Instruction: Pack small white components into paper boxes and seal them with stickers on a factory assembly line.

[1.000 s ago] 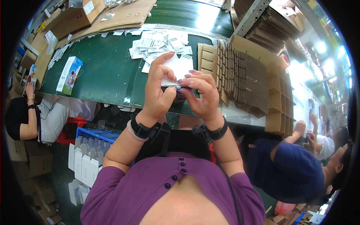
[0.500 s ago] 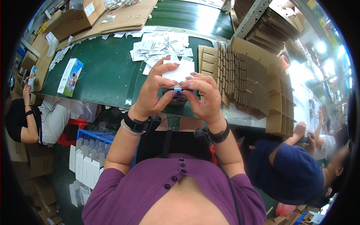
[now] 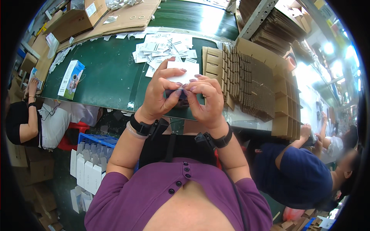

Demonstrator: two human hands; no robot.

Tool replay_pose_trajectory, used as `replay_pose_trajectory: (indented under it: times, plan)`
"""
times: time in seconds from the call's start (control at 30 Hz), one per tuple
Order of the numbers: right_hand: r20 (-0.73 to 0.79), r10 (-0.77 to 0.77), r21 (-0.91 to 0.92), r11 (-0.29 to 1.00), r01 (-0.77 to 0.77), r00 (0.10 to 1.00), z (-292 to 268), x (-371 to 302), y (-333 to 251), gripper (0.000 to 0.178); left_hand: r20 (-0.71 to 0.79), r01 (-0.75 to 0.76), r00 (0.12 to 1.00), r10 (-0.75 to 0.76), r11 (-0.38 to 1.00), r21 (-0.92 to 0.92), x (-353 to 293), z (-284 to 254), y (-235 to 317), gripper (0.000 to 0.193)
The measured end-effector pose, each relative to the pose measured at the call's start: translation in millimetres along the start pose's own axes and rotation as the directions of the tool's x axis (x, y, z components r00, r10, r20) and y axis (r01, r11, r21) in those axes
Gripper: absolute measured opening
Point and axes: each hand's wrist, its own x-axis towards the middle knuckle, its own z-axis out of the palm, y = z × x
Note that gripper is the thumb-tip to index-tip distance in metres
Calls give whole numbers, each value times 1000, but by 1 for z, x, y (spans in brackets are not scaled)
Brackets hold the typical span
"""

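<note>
Probably light and thin-walled, the small white-topped box is at the frame's centre; the left hand and right hand pinch its near edge between thumbs and fingertips; its card looks stiff yet likely to crease, so corners and edges seem the safest hold.

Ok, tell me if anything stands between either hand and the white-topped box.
Nothing visible does: the left hand and right hand both have fingers on the box. The papers lie beyond it, not in between.
</note>
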Motion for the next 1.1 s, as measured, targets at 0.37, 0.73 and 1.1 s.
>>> replay_pose_trajectory:
  times: [0.37,0.73,1.1]
  plan:
    - [4,-29,-17,999,29,1000,2,-5,-2,27,1,19,1000,-19,1000,13,4,0,7,19]
    - [-23,30,67,997,-28,999,0,-9,1,25,-118,243,948,-294,913,-327,-3,16,15,47]
    - [-74,99,36,995,-96,992,-4,-15,14,23,-66,383,914,-400,905,-184,-17,27,6,89]
